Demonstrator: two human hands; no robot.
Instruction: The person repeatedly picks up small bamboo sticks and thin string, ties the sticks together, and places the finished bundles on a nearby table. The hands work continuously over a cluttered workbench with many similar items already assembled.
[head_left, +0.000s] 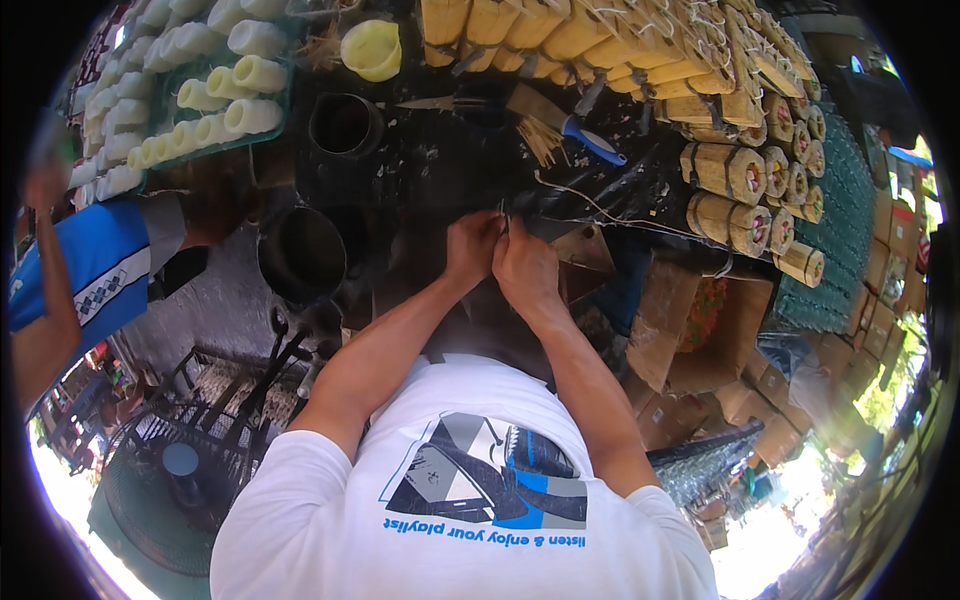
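My left hand [472, 248] and my right hand [528, 264] meet in front of my chest, at the near edge of a dark worktable [430, 160]. Fingers of both are pinched together around a small, thin, dark piece [503, 207], whose kind is too small to tell. Beyond the right hand a pale string [600, 210] trails across the tabletop. Farther back lie a blue-handled tool [597, 143], a little heap of thin straw-coloured sticks [541, 140] and a pointed metal blade [432, 103].
Tan banded cylinders [728, 172] with strings are stacked at the back right. Whitish cups [252, 117] fill a green tray at the back left, near a black pot [345, 124] and a yellow-green cup [371, 50]. An open cardboard box [650, 330] stands right. Another person's blue garment [85, 265] shows left.
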